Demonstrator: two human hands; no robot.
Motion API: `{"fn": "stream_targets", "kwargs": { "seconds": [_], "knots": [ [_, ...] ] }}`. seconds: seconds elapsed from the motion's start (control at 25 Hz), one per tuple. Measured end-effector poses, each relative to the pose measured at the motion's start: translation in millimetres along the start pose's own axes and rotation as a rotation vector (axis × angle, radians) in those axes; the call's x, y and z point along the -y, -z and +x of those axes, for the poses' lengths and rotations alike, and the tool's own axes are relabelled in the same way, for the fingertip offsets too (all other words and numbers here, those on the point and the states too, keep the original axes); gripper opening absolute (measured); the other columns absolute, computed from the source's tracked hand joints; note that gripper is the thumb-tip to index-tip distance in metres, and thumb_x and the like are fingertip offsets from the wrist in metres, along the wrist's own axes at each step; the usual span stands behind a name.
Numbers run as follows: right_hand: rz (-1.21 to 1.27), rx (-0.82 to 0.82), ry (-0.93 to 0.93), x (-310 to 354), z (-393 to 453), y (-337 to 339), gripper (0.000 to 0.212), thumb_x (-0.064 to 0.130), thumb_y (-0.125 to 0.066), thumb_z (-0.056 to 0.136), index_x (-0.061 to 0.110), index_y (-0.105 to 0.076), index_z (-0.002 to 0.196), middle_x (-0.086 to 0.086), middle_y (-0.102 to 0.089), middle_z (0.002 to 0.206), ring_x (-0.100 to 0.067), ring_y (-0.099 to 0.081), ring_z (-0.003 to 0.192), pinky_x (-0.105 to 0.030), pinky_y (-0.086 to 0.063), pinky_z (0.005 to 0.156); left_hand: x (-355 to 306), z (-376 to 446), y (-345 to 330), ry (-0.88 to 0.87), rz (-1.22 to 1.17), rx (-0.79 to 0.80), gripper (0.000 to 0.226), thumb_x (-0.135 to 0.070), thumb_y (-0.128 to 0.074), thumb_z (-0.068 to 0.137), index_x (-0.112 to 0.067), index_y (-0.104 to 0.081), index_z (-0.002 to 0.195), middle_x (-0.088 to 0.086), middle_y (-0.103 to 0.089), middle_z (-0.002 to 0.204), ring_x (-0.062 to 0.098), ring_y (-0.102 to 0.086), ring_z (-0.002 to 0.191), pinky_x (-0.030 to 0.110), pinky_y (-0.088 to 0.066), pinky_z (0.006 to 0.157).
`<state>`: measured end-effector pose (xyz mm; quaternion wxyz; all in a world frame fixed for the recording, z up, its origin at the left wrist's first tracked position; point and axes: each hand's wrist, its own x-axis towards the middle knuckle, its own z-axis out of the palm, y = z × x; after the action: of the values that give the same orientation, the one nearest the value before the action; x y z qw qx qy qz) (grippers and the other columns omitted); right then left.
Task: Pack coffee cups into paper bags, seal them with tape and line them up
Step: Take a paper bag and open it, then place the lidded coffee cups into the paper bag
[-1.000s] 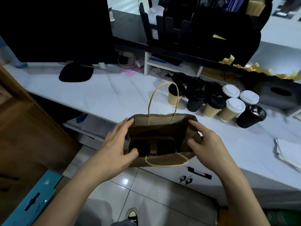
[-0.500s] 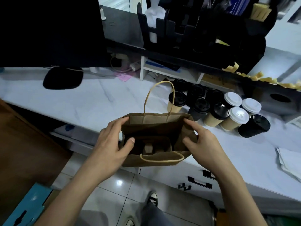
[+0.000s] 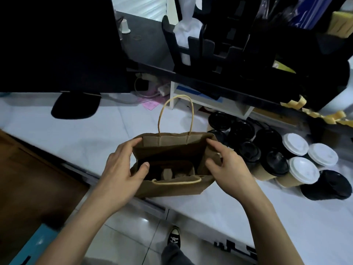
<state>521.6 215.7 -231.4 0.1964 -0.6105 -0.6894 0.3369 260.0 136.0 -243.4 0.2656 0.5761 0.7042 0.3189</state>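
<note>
- Brown wood fills the lower left below the counter edge, well apart from the work, so nothing there should crowd the person's elbow
- White marbled counter carries the job; the paper bag stands upright on it right at the near edge, and it would be safer slid further in before any weight goes inside
- At the bag's left wall the left hand grips the paper, fingers on the outside reaching the far corner and the thumb hooked over the rim into the mouth
- The mouth is spread into a wide rectangle, the far handle standing up and the near one flopped over the front wall; inside sits a brown card divider (how many pockets it has is hard to tell in the shadow), and no cup is in it yet
- At the right wall the right hand pinches the rim the same way, thumb inside, fingers outside
- Judged from this, the step is opening and squaring the bag; done well, both walls are pulled evenly so the divider lies flat on the bottom, then one hand keeps the rim steady while the other fetches
- To the right the coffee cups stand clustered just beside the bag, black-lidded ones nearer and white-lidded ones further right, so the right hand has the short reach
</note>
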Motion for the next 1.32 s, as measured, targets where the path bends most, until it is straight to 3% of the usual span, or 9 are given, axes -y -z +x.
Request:
{"fn": "stream_targets", "kwargs": {
  "seconds": [0.12,0.2,0.48,0.68,0.88,1.0,1.08,1.2,1.32],
  "knots": [
    [0.005,0.037,0.043,1.3,33.7,1.3,0.061,0.023,-0.058,0.096,0.037,-0.043,0.154,0.003,-0.064,0.138,-0.016,-0.059,0.095,-0.025,-0.043,0.082,0.5,24.9,-2.3,0.029,0.023,-0.033,0.065,-0.034,-0.064,0.092,-0.039,-0.032,0.149,-0.016,-0.040,0.146,0.009,-0.036,0.133,0.029,-0.035,0.100],
    [0.007,0.060,0.067,0.6,51.5,0.9,0.060,0.024,-0.058,0.097,0.037,-0.042,0.154,0.003,-0.063,0.138,-0.012,-0.054,0.091,-0.025,-0.042,0.080,0.3,38.3,-3.8,0.063,0.025,-0.050,0.067,-0.035,-0.066,0.091,-0.039,-0.032,0.149,-0.014,-0.040,0.147,0.010,-0.036,0.135,0.033,-0.037,0.106],
    [0.005,0.142,0.110,-2.0,89.6,3.4,0.060,0.032,-0.060,0.099,0.039,-0.038,0.155,0.013,-0.051,0.152,-0.009,-0.052,0.134,-0.029,-0.045,0.108,2.8,67.1,-12.8,0.152,-0.032,-0.088,0.070,-0.034,-0.070,0.090,-0.040,-0.032,0.149,-0.013,-0.039,0.149,0.009,-0.037,0.136,0.038,-0.040,0.111],
    [-0.025,0.161,0.145,1.1,102.1,4.5,0.053,0.033,-0.061,0.101,0.040,-0.044,0.151,0.013,-0.048,0.145,0.021,-0.054,0.093,-0.007,-0.041,0.078,4.5,76.3,-15.7,0.130,-0.028,-0.050,0.075,-0.035,-0.072,0.089,-0.040,-0.029,0.150,-0.016,-0.034,0.147,0.002,-0.039,0.124,0.023,-0.037,0.101],
    [0.131,0.067,0.153,2.7,100.8,8.1,0.036,0.038,-0.062,0.100,0.041,-0.057,0.135,0.021,-0.056,0.097,0.015,-0.061,0.076,-0.008,-0.045,0.059,9.9,81.7,-16.1,0.126,-0.037,-0.051,0.075,-0.036,-0.072,0.088,-0.040,-0.030,0.150,-0.018,-0.034,0.143,-0.003,-0.039,0.113,0.012,-0.033,0.087],
    [0.182,-0.147,0.067,-3.1,103.1,15.2,0.025,0.039,-0.059,0.101,0.035,-0.059,0.125,0.018,-0.067,0.107,0.005,-0.066,0.090,-0.027,-0.055,0.081,14.8,85.6,-14.4,0.129,-0.034,-0.044,0.076,-0.038,-0.072,0.088,-0.040,-0.029,0.151,-0.016,-0.033,0.146,0.001,-0.041,0.114,0.014,-0.034,0.087],
    [-0.117,-0.222,0.035,-12.7,105.9,16.3,0.029,0.038,-0.057,0.101,0.029,-0.057,0.128,0.010,-0.067,0.116,-0.007,-0.063,0.105,-0.040,-0.050,0.095,16.8,88.2,-13.7,0.132,-0.033,-0.032,0.077,-0.039,-0.072,0.087,-0.041,-0.028,0.151,-0.016,-0.032,0.147,0.001,-0.041,0.114,0.008,-0.035,0.080],
    [-0.564,-0.102,-0.038,-25.1,106.3,11.9,0.060,0.054,-0.061,0.094,0.026,-0.046,0.145,-0.003,-0.056,0.138,-0.029,-0.051,0.127,-0.046,-0.033,0.108,18.6,90.7,-15.0,0.133,-0.042,-0.032,0.078,-0.040,-0.073,0.087,-0.042,-0.028,0.150,-0.015,-0.032,0.148,0.002,-0.042,0.113,0.010,-0.036,0.081],
    [-0.627,-0.027,-0.113,-34.1,109.2,6.5,0.088,0.071,-0.059,0.087,0.026,-0.030,0.157,-0.004,-0.043,0.153,-0.032,-0.037,0.144,-0.050,-0.019,0.123,20.4,89.9,-17.2,0.131,-0.039,-0.036,0.079,-0.042,-0.073,0.086,-0.044,-0.026,0.150,-0.017,-0.031,0.148,0.002,-0.043,0.114,0.011,-0.034,0.083]
  ]
}}
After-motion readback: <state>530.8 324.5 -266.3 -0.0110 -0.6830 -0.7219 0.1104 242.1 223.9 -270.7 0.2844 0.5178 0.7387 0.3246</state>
